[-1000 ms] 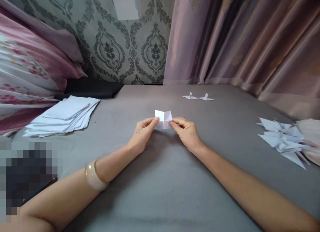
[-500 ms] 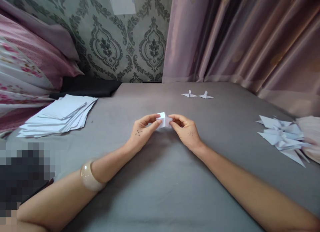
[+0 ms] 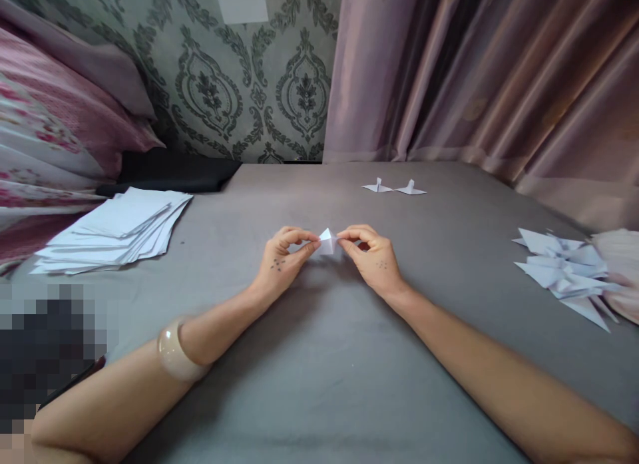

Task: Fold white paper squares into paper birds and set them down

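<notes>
A small piece of folded white paper (image 3: pixel 327 242) is held just above the grey cloth, between my two hands. Its top comes to a point, and creased faces show toward me. My left hand (image 3: pixel 285 256) pinches its left edge between thumb and fingers. On the opposite edge, my right hand (image 3: pixel 372 254) has a similar pinch. The fingertips cover both outer ends of the paper, and its underside is hidden.
A stack of white paper sheets (image 3: pixel 114 228) lies at the left, by a folded black cloth (image 3: pixel 180 172). Two folded paper birds (image 3: pixel 411 188) stand toward the back. Several pointed paper foldings (image 3: pixel 566 264) are heaped at the right, beside pale fabric (image 3: pixel 622 271).
The folded paper has gone from a boxy shape to a pointed one. My left fingers have slid outward to its edge, while my right hand has hardly moved.
</notes>
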### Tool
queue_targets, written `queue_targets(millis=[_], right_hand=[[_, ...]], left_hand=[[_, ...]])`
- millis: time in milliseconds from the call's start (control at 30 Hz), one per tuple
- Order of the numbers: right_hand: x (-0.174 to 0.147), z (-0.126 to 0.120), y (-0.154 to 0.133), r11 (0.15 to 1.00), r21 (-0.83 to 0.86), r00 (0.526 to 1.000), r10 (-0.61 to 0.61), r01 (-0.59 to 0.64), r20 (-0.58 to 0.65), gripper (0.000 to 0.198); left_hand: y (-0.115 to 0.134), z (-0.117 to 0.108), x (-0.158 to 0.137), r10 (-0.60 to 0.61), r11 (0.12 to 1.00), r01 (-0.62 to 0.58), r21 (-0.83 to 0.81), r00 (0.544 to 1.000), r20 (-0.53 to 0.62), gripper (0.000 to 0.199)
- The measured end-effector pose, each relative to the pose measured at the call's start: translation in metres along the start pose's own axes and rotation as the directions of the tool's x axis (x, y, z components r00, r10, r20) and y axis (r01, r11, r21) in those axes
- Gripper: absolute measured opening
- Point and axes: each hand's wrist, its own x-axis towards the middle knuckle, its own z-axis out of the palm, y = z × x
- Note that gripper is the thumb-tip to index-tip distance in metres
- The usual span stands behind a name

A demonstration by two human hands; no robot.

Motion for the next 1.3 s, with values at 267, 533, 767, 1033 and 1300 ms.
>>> queue_targets(millis=[267,533,767,1033,1300], right_hand=[[-0.002,0.002,-0.001,0.999,0.006,0.995,-0.041,0.04,0.087,0.008],[-0.003,0.001,-0.009,0.995,0.041,0.98,-0.1,0.094,0.172,0.008],[-0.005,0.001,-0.012,0.994,0.107,0.965,-0.06,0.033,0.254,0.009],[-0.004,-0.007,-0.02,0.978,0.175,0.927,0.04,-0.112,0.373,0.022],[-0.008,0.003,-0.016,0.97,0.211,0.951,0.054,-0.123,0.305,0.016]], left_hand=[[-0.003,-0.001,0.002,0.055,0.996,-0.061,0.063,0.995,0.089,0.014],[0.001,-0.002,0.0,0.131,0.99,-0.138,0.028,0.977,0.168,0.015],[0.0,-0.002,0.001,0.153,0.988,-0.153,-0.012,0.973,0.175,0.014],[-0.002,-0.001,0.001,0.011,0.983,0.03,-0.182,0.975,0.223,0.021],[0.0,0.003,0.0,-0.136,0.911,0.202,-0.36,0.97,0.201,0.026]])
